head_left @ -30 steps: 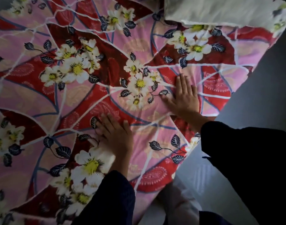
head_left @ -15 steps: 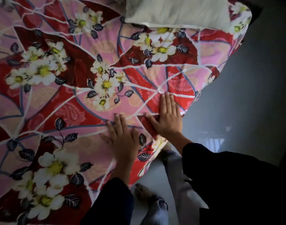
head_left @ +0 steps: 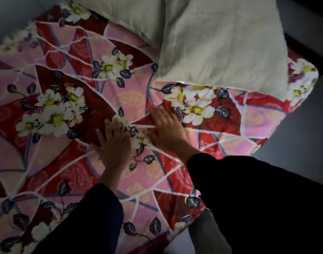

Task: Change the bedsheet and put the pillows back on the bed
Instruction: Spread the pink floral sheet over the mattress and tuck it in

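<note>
Both hands, left (head_left: 114, 143) and right (head_left: 169, 130), press flat, smoothing the sheet (head_left: 135, 180); next, probably sweep toward the pillows (head_left: 221, 44) at 12 o'clock.

The bed (head_left: 265, 142) filled most of the view, its near corner rounding off toward 3 o'clock above grey floor (head_left: 307, 143). A floral bedsheet (head_left: 65, 171) in red and pink with white blossoms and dark leaves covered it edge to edge, draped over the side at 5 o'clock. Two pale pillows lay on the sheet at the head: a large pillow (head_left: 223, 44) at 1 o'clock, and a second pillow (head_left: 120, 17) at 12 o'clock, touching it, its edge seemingly tucked beneath. At the centre, the left hand (head_left: 114, 143) and right hand (head_left: 169, 131) lay palms down on the sheet, fingers straight, just beside each other.
</note>
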